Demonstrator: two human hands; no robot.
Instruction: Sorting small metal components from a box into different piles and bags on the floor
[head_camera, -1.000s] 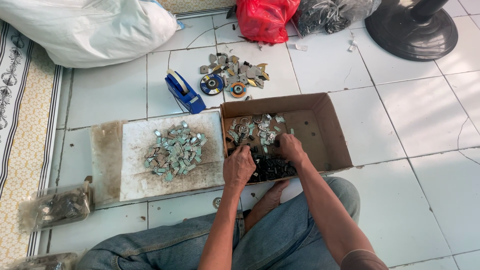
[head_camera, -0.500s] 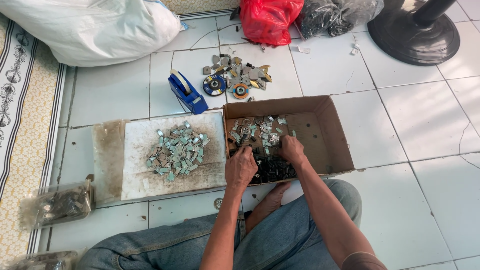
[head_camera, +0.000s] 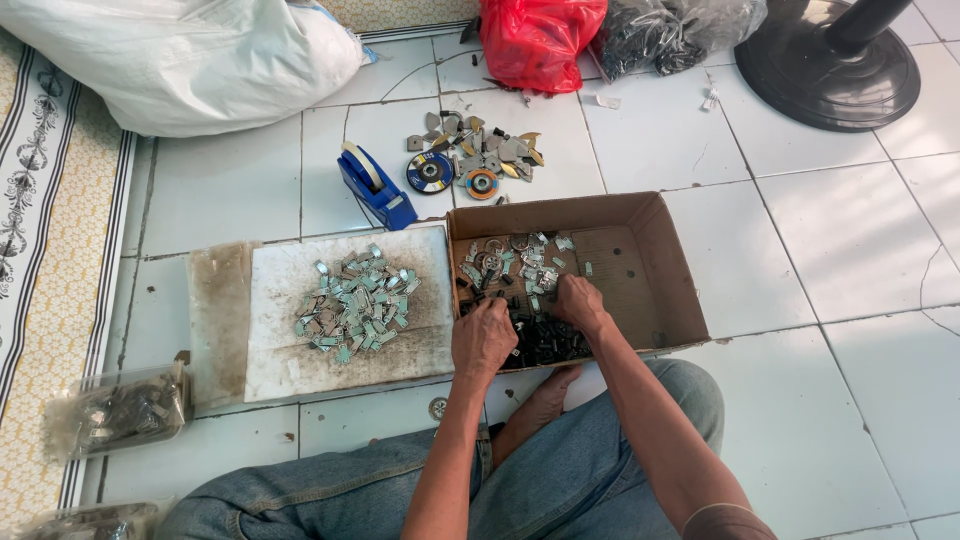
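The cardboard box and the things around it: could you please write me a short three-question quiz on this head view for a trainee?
1. True or false: both the left hand and the right hand are inside the cardboard box.
2. What stands on the floor just beyond the white board? A) blue tape dispenser B) red bag C) fan base
3. Fill in: the pile of small metal pieces outside the box lies on the white ____.

Key: 1 true; 2 A; 3 board.
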